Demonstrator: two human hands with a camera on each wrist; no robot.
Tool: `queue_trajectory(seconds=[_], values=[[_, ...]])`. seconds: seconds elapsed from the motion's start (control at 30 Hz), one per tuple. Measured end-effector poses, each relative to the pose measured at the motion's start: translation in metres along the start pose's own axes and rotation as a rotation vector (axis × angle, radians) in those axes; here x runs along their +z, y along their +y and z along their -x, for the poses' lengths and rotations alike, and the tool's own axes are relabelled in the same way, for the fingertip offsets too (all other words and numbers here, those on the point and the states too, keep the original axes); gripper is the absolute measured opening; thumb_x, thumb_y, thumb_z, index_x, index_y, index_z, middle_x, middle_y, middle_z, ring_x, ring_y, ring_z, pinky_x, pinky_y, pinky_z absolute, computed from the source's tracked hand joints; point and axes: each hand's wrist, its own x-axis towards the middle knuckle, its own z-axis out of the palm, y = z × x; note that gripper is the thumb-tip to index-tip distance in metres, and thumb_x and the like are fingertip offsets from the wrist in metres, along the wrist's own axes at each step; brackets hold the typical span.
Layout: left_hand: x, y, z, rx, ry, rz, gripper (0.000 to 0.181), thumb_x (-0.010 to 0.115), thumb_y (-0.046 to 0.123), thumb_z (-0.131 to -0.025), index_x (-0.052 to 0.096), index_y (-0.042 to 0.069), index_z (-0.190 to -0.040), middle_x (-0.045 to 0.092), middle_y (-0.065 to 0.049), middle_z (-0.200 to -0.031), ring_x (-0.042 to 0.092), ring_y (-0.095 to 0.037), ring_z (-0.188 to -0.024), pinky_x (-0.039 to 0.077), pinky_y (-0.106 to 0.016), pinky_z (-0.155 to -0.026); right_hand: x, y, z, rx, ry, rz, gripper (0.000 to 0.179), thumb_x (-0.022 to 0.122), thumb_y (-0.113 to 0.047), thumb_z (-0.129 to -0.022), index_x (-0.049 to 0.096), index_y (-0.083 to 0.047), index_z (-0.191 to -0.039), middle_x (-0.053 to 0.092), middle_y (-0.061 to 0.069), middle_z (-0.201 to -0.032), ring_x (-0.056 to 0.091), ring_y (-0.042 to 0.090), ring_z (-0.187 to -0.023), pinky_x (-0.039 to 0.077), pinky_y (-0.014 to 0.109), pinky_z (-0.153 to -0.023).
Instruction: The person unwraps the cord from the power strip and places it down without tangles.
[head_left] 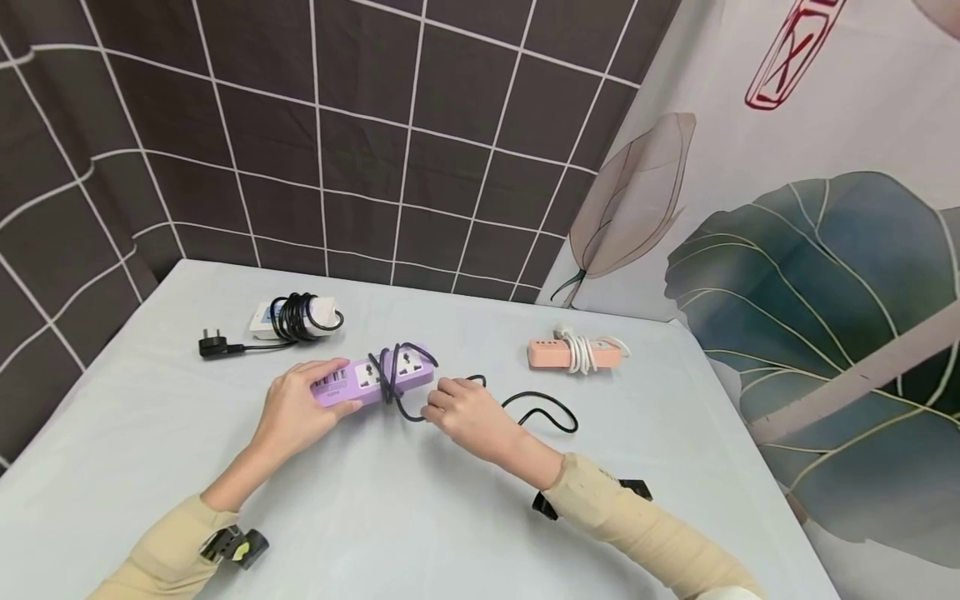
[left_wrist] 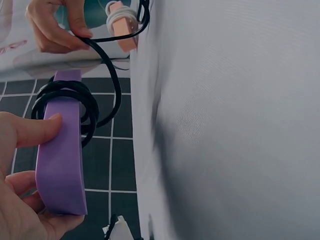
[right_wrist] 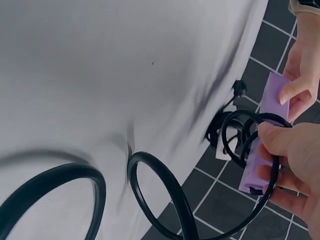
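The left hand (head_left: pixel 306 406) was found clamped on a purple power strip (head_left: pixel 372 376), its thumb and fingers closed on opposite sides of the end with the USB ports. The strip was positioned above the middle of the tabletop (head_left: pixel 420 508) and appeared to be raised off it, though the gap could not be judged. This end grip was probably chosen to steady the body and leave the wrapped portion free. A black cord (left_wrist: pixel 118 90) encircled the socket portion in several loose turns. The right hand (head_left: pixel 468 417) pinched that cord just beside the strip's far end, thumb and fingers together on it; a grip so close to the turns would presumably give good control of them. A slack length ran out beyond the right hand in a loop; its plug was not identified. 2 further power strips lay well apart from the hands, likely set aside to keep the working area free. At the far left was a white strip (head_left: pixel 324 316) bound in a black cord bundle (head_left: pixel 295 317), with its plug (head_left: pixel 213 343) resting beside it. At the right was a salmon-coloured strip (head_left: pixel 550 353), wrapped about its middle with white cord (head_left: pixel 581 353).
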Motion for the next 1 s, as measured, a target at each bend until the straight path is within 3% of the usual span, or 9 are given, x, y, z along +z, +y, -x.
queue_trajectory(seconds=[0.4, 0.57, 1.0], values=[[0.001, 0.0, 0.0, 0.021, 0.018, 0.027, 0.059, 0.085, 0.015, -0.065, 0.065, 0.0, -0.119, 0.065, -0.025, -0.118, 0.058, -0.043, -0.112, 0.039, -0.058, -0.095, -0.001, 0.017, 0.013, 0.141, -0.044, -0.15, 0.015, 0.073, -0.001, -0.078, 0.075, -0.015, -0.081, 0.069, -0.004, -0.08, 0.058, 0.012, -0.076, 0.052, 0.021, -0.067], [0.001, 0.0, 0.0, 0.01, 0.005, 0.035, 0.059, 0.086, 0.015, -0.066, 0.065, 0.0, -0.119, 0.065, -0.025, -0.119, 0.058, -0.044, -0.112, 0.041, -0.056, -0.095, -0.001, 0.026, 0.017, 0.213, -0.073, -0.231, 0.006, 0.074, -0.01, -0.081, 0.075, -0.014, -0.085, 0.069, -0.004, -0.083, 0.06, 0.012, -0.08, 0.053, 0.022, -0.07], [0.001, 0.001, 0.004, -0.004, -0.041, 0.05, 0.061, 0.085, 0.017, -0.066, 0.064, 0.001, -0.121, 0.064, -0.025, -0.121, 0.056, -0.044, -0.115, 0.035, -0.06, -0.099, 0.001, 0.04, 0.02, 0.312, -0.036, -0.245, 0.003, 0.07, -0.01, -0.085, 0.073, -0.012, -0.084, 0.068, -0.002, -0.08, 0.058, 0.014, -0.077, 0.05, 0.024, -0.068]])
